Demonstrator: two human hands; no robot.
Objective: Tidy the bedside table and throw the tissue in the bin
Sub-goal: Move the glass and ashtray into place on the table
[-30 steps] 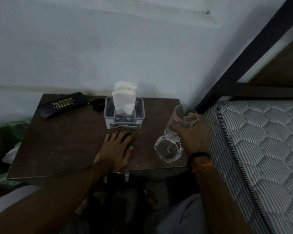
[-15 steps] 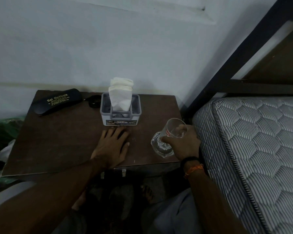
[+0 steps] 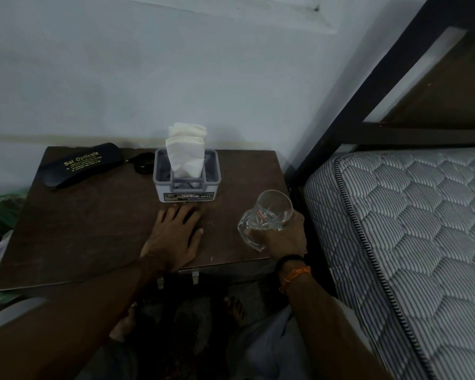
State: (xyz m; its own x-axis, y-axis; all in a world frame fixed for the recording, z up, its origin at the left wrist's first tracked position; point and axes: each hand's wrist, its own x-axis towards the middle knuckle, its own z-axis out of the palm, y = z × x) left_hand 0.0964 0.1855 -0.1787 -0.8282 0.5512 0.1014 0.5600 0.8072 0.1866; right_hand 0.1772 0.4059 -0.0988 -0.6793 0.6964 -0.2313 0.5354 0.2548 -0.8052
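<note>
From the head view, the right hand (image 3: 284, 238) has its fingers (image 3: 254, 233) curled round a clear glass mug (image 3: 268, 216), tilted at the desk's (image 3: 80, 229) right front corner, its base apparently just on or above the wood. The left hand (image 3: 174, 235) lies flat, fingers straight and spread, palm down on the desk. Just beyond those fingertips, almost touching, stands the grey tissue holder (image 3: 187, 185) with folded white tissues (image 3: 186, 150) standing upright, long axis vertical. I judge the left hand the nearer one for lifting a tissue. Further left beyond the fingers lies a black spectacle case (image 3: 81, 167).
</note>
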